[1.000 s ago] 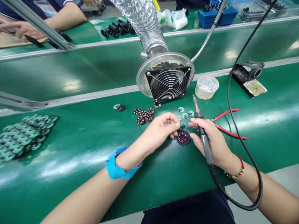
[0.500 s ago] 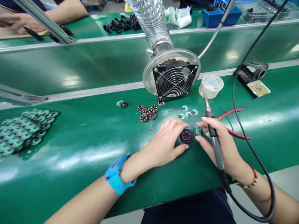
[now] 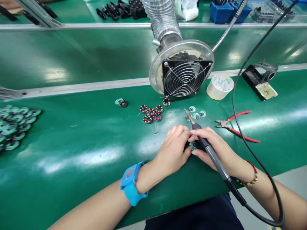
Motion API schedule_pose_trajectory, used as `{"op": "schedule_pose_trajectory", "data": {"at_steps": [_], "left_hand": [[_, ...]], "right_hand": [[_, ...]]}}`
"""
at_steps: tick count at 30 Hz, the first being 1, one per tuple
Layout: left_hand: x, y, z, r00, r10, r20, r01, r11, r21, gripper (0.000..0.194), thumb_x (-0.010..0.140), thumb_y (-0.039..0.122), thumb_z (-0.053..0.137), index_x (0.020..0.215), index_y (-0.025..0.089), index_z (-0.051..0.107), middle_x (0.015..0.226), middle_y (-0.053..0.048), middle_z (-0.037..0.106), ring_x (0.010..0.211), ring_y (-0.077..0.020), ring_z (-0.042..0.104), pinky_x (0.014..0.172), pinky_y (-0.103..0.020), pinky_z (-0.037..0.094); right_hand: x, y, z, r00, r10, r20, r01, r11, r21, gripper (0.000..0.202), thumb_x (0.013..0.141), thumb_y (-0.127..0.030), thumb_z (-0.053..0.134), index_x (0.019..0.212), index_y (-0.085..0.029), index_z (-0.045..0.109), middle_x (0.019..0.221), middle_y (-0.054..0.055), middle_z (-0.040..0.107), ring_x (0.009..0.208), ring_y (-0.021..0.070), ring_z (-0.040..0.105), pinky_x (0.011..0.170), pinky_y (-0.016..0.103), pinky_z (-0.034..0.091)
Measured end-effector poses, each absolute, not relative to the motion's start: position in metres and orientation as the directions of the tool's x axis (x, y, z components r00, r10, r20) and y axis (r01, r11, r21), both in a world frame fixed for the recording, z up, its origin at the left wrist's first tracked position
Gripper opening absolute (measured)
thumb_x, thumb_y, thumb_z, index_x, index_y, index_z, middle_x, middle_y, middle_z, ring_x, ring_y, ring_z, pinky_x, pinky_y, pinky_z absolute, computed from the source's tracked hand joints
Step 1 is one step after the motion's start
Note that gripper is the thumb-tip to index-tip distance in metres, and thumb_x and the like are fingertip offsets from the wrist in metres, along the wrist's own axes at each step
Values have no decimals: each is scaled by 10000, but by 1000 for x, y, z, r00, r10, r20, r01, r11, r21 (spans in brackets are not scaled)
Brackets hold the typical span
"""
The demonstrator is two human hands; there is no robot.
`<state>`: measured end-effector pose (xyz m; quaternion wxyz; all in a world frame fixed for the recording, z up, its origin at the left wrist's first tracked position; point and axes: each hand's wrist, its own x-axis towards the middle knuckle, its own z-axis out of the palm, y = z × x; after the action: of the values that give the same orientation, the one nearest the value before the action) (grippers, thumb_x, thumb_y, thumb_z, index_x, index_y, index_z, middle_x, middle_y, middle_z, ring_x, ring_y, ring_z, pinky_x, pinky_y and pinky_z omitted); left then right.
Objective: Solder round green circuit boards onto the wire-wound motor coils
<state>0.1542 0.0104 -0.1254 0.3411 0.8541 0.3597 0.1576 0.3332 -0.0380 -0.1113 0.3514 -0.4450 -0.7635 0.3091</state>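
Iron (image 3: 214, 159) in the head view lies grasped in the right hand (image 3: 222, 151), slanting up and leftward, its bare metal tip clear of everything. Below the shaft, the same hand's thumb and fingers close about a green board (image 3: 193, 146), which sits low over the bench (image 3: 83, 137), just beside the left fingertips. The left hand (image 3: 173, 148) is bent with its fingers curled down against the right ones; what it grips underneath is hidden, so I cannot tell. A blue strap (image 3: 131, 182) circles the left wrist. Beyond the hands lie loose boards (image 3: 196, 115), and to their left a cluster of rings (image 3: 150, 111). Pliers (image 3: 224, 124) rest near the right hand, jaws toward the left, with the cable (image 3: 248, 142) passing over their handles. Behind stand the fan (image 3: 184, 80), the tape (image 3: 220, 88) and the stand (image 3: 256, 78). A pile of boards (image 3: 16, 124) sits far left.
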Motion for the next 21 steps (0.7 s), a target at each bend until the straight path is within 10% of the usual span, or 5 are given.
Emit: {"op": "schedule_pose_trajectory", "data": {"at_steps": [21], "left_hand": [[139, 39, -116, 760, 649, -10, 373, -425, 825, 126, 852, 57, 550, 839, 178, 518, 871, -8, 568, 860, -168, 510, 792, -320, 412]], "right_hand": [[337, -37, -114, -345, 898, 273, 619, 436, -653, 450, 920, -163, 576, 1331, -237, 410, 1113, 51, 657, 985, 201, 567, 868, 363, 470]]}}
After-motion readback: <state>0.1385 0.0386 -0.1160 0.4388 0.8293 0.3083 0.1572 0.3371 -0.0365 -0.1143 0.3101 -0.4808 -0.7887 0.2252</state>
